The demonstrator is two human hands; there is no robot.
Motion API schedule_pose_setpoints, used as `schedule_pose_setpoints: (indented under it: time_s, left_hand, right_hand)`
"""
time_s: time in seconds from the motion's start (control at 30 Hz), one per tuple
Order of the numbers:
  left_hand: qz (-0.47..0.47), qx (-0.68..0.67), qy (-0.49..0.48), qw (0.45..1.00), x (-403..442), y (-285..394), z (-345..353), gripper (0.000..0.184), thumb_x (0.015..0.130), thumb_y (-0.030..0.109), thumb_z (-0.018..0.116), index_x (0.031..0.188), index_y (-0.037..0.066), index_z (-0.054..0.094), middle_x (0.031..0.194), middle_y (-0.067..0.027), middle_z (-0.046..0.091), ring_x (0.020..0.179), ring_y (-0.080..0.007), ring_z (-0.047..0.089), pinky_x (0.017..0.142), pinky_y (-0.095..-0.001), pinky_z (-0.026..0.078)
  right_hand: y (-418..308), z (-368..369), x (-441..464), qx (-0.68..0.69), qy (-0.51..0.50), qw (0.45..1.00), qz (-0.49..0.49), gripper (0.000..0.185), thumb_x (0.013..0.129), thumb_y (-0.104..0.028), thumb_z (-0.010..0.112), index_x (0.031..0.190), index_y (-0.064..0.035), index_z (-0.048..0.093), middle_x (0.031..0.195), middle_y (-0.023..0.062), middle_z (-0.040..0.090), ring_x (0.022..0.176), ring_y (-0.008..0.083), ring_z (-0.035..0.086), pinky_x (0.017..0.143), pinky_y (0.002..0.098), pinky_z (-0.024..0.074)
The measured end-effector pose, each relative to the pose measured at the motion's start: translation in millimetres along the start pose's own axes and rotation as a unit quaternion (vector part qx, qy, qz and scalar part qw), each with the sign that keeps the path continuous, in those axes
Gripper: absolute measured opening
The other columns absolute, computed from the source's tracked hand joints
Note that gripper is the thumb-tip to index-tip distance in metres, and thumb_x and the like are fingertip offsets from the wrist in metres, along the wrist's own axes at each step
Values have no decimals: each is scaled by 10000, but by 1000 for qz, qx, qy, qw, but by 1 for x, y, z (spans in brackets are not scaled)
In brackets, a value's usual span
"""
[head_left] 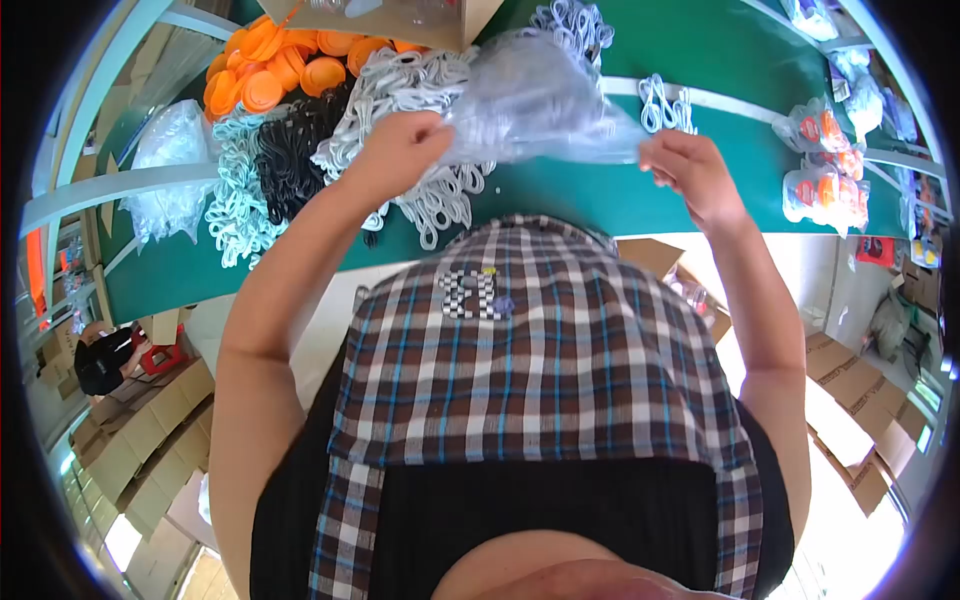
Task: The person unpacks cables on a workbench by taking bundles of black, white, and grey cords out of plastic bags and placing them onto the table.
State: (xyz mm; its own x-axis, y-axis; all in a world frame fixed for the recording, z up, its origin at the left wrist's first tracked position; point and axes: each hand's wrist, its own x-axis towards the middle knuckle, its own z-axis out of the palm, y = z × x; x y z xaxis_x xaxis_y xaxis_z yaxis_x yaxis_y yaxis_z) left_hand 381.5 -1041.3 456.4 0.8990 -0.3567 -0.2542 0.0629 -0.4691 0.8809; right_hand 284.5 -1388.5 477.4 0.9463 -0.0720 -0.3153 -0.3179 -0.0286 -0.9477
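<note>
A clear plastic bag (pixel 530 95) is stretched between my two hands above the green table, blurred by motion. My left hand (pixel 403 150) is closed on the bag's left corner, and my right hand (pixel 690 172) pinches its right corner. Just beyond and under my left hand lie bundles of white cable (pixel 440 205), partly covered by the bag. Grey cable bundles (pixel 575 25) show behind the bag. Near my right hand rests a small white cable bundle (pixel 660 105). Whether anything is inside the bag I cannot tell.
Black cables (pixel 295 155), pale green cables (pixel 240 190) and orange round pieces (pixel 285 65) are piled on the left of the green table (pixel 720 45). A cardboard box (pixel 400 22) stands at the back. Packed orange items (pixel 828 190) lie right. Another person (pixel 105 358) is at far left.
</note>
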Motion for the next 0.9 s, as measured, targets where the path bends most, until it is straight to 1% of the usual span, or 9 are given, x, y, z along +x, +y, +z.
schedule_pose_setpoints:
  time_s: [0.1,0.27,0.4,0.43,0.5,0.6,0.67,0.73,0.9]
  left_hand:
    - [-6,-18,-11,1000,-19,-10,-5,309,897,221,611,655,62,501,591,8,461,552,-123,389,538,-260,359]
    - [96,141,-136,976,-31,-35,0,267,903,194,586,673,68,533,625,22,491,586,-107,414,568,-257,376]
    - [51,277,-310,908,-47,-58,-1,299,918,194,578,656,58,528,688,6,549,613,-118,453,601,-261,399]
    - [57,280,-309,907,-41,-61,-1,299,918,194,578,656,58,528,688,6,549,613,-118,453,601,-261,399]
    - [231,181,-202,934,-35,-74,4,298,934,204,567,679,53,540,727,0,568,646,-121,478,629,-256,408]
    - [388,71,-82,915,-41,-82,9,299,950,214,556,701,48,552,766,-7,587,678,-124,504,658,-252,417]
    - [226,45,-163,959,-46,-71,26,261,957,202,558,748,48,582,793,-18,599,725,-128,525,696,-243,422]
    - [50,16,-241,969,-52,-62,46,226,964,190,560,795,47,611,820,-29,611,772,-132,546,734,-235,428]
    - [58,-338,-127,931,-22,-36,54,248,948,257,615,910,14,643,829,-63,633,749,-149,577,706,-249,469]
  right_hand:
    - [10,8,-21,-51,-6,999,18,169,911,-134,616,817,-20,697,725,34,621,635,97,491,607,212,386]
    - [16,15,-27,-123,-12,992,10,185,921,-136,599,826,-11,696,732,37,629,647,108,509,618,227,405]
    - [37,22,-44,-229,-92,967,58,220,937,-191,611,818,-29,703,723,36,633,685,125,551,660,240,445]
    - [56,19,-50,-251,-122,959,56,217,943,-228,620,860,-47,707,777,46,648,724,135,570,682,246,460]
    - [91,17,-58,-272,-151,948,65,221,950,-265,629,902,-65,711,831,56,662,763,145,589,703,252,475]
    - [137,21,-54,41,7,982,185,470,927,-420,650,1209,-50,581,1180,147,606,987,234,618,817,348,519]
    - [176,36,-43,151,47,924,348,717,925,-497,627,1396,-8,395,1375,227,496,1172,318,578,916,425,519]
    - [225,66,-29,217,16,946,239,700,925,-531,608,1357,9,495,1269,225,587,1101,298,624,885,391,545]
    - [222,75,50,307,13,931,194,552,950,-391,631,1245,71,568,1102,186,685,962,248,679,840,337,563]
